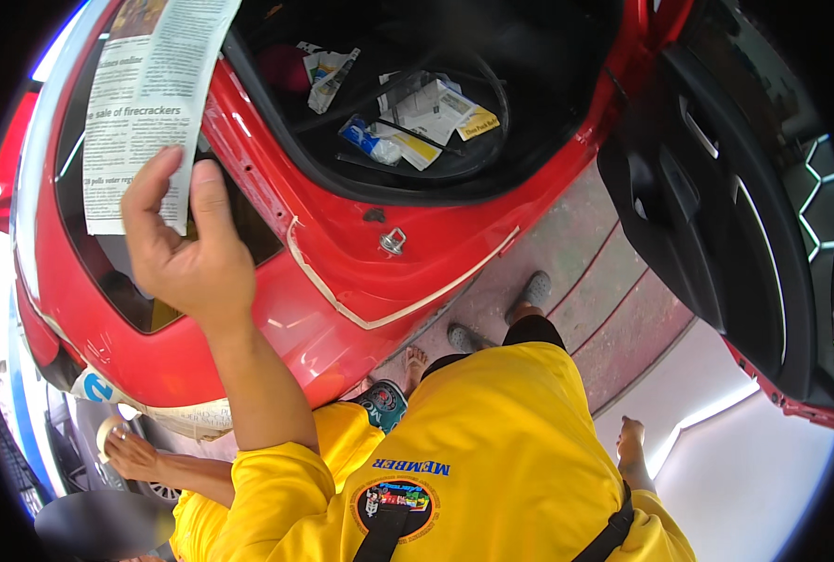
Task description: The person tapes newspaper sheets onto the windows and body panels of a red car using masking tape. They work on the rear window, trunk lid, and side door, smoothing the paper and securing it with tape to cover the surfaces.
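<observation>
My left hand [192, 253] is raised at the left, fingers curled at the lower end of a long strip of newspaper [140, 131]. The strip stands upright in front of the red car's rear side and runs out at the top edge of the view. Low beside my body at the right hangs my right hand [630, 436], away from the car. It is small in the view, and its finger pose is hard to read. The red car body [361, 267] has pale masking tape [342, 304] along the edge of its rear opening.
Loose papers and packets [431, 117] lie in the open dark boot [304, 140]. A black-lined open car door or hatch [707, 187] stands at the right. At lower left, a co-worker's hand [134, 457] holds a tape roll [108, 438] beside newspaper-covered bumper [197, 417]. Feet stand close by.
</observation>
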Tool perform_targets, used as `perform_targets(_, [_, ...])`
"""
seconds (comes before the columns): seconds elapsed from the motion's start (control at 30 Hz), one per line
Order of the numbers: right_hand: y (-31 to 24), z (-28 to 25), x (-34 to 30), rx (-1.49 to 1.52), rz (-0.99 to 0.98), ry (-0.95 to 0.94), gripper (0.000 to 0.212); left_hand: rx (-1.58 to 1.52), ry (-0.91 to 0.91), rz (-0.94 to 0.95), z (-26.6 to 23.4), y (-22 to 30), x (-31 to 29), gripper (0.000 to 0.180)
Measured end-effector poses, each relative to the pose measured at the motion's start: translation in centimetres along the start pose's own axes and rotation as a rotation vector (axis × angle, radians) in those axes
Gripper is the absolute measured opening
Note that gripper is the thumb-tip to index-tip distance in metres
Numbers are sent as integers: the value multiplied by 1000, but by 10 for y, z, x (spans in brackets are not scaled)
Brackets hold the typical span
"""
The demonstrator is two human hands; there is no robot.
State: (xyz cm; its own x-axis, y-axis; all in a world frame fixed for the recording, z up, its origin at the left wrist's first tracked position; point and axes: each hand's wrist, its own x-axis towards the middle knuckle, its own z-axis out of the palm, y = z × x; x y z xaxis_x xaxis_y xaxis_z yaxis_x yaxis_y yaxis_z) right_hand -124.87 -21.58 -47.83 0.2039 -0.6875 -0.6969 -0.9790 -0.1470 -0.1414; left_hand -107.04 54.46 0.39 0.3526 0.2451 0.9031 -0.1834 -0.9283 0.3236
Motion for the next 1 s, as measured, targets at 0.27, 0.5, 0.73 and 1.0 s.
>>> perform_targets(0.27, [0,-68,28,213,-107,318,71,-74,88,-81,-12,4,-12,22])
perform_targets(0.5, [-122,-238,-62,499,-468,890,107,54,240,-259,-56,33,-33,16])
perform_targets(0.73, [-126,-283,-71,550,-920,956,89,117,187,-329,-77,91,-102,13])
perform_targets(1.0, [-50,-72,-40,452,-1209,-17,31,323,-208,-577,-114,167,-213,20])
